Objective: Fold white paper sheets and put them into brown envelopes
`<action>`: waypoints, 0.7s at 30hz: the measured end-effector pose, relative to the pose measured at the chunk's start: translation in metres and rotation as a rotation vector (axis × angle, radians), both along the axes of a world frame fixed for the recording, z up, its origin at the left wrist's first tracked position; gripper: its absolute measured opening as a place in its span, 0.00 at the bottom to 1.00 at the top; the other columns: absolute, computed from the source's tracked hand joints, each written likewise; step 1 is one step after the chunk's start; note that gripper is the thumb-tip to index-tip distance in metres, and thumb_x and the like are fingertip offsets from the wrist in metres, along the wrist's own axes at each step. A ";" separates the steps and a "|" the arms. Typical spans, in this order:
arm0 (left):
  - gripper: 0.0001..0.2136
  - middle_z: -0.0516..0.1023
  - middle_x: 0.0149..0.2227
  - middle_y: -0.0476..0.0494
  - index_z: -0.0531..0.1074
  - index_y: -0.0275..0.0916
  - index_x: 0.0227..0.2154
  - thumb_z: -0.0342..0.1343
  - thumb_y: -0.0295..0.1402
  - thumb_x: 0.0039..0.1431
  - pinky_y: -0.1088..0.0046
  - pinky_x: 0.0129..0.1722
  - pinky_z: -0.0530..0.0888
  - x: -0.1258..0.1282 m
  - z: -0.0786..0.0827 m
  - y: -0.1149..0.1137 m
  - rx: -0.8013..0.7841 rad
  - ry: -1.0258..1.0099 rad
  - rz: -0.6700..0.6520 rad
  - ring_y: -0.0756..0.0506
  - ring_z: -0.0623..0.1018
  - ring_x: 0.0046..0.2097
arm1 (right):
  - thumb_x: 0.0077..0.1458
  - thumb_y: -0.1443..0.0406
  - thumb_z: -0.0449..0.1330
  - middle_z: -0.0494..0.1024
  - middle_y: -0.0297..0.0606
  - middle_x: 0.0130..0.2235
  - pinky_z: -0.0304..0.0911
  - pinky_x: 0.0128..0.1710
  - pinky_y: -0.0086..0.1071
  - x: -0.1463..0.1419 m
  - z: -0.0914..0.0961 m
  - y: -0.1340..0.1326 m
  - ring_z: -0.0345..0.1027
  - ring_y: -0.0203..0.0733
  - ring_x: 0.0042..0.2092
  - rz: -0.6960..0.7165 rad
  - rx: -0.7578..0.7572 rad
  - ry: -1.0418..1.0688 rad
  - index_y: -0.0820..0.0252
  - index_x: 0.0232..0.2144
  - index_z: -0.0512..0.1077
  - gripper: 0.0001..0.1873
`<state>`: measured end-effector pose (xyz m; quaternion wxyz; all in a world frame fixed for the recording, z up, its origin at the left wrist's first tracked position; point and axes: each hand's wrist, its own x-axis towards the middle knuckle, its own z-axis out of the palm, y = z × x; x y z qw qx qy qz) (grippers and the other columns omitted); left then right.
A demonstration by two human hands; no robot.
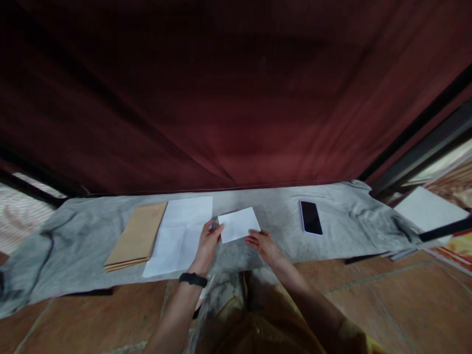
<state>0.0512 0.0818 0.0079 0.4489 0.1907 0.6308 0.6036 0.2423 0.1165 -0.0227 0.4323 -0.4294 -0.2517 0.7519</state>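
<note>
Paper [238,224] lies left of the smartphone [312,218], and I see the left hand [210,238] pinching its left edge, the right hand [262,242] its near right corner; I judge it light, easily creased, best held by opposite edges.

a small white paper [239,224] is held slightly askew over grey cloth [282,211].

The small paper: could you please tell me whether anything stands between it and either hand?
Nothing visible does: the left hand holds the small paper at its left edge, the right hand at its lower right corner. The large white sheet lies to its left, the phone to its right; neither comes between.
</note>
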 end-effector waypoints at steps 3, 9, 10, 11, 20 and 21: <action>0.35 0.79 0.32 0.49 0.64 0.36 0.61 0.66 0.29 0.48 0.74 0.31 0.73 0.015 -0.021 -0.009 -0.041 0.047 -0.087 0.49 0.77 0.30 | 0.36 0.58 0.74 0.79 0.36 0.27 0.75 0.37 0.36 -0.007 -0.012 -0.004 0.78 0.43 0.31 -0.015 0.004 -0.020 0.59 0.29 0.72 0.20; 0.36 0.83 0.39 0.44 0.61 0.36 0.65 0.57 0.23 0.50 0.68 0.35 0.77 0.015 -0.039 -0.006 -0.133 0.430 -0.173 0.45 0.80 0.34 | 0.52 0.58 0.63 0.79 0.35 0.31 0.75 0.36 0.40 0.015 -0.025 -0.001 0.76 0.44 0.32 -0.033 0.207 -0.410 0.56 0.41 0.71 0.15; 0.35 0.83 0.41 0.43 0.63 0.36 0.64 0.57 0.23 0.50 0.67 0.39 0.78 0.013 -0.040 -0.005 -0.141 0.490 -0.177 0.44 0.81 0.37 | 0.52 0.60 0.62 0.79 0.35 0.33 0.75 0.38 0.41 0.021 -0.025 -0.001 0.76 0.44 0.33 -0.053 0.241 -0.466 0.56 0.44 0.71 0.15; 0.34 0.83 0.42 0.41 0.65 0.36 0.63 0.58 0.23 0.49 0.65 0.42 0.78 0.012 -0.041 -0.004 -0.147 0.545 -0.179 0.42 0.81 0.40 | 0.53 0.62 0.61 0.79 0.37 0.37 0.74 0.43 0.42 0.026 -0.025 -0.002 0.76 0.45 0.37 -0.060 0.306 -0.532 0.55 0.46 0.72 0.16; 0.29 0.77 0.55 0.32 0.64 0.31 0.63 0.53 0.24 0.57 0.60 0.58 0.73 0.024 -0.038 -0.008 -0.175 0.928 -0.259 0.38 0.78 0.55 | 0.69 0.64 0.52 0.69 0.44 0.65 0.55 0.68 0.49 0.030 -0.028 -0.023 0.60 0.48 0.67 0.412 1.270 -1.230 0.58 0.61 0.69 0.21; 0.27 0.77 0.54 0.31 0.65 0.31 0.63 0.52 0.25 0.58 0.60 0.57 0.73 0.026 -0.035 -0.010 -0.197 0.976 -0.270 0.38 0.78 0.54 | 0.69 0.63 0.52 0.68 0.44 0.65 0.54 0.68 0.49 0.030 -0.029 -0.024 0.59 0.48 0.67 0.431 1.283 -1.261 0.59 0.62 0.68 0.22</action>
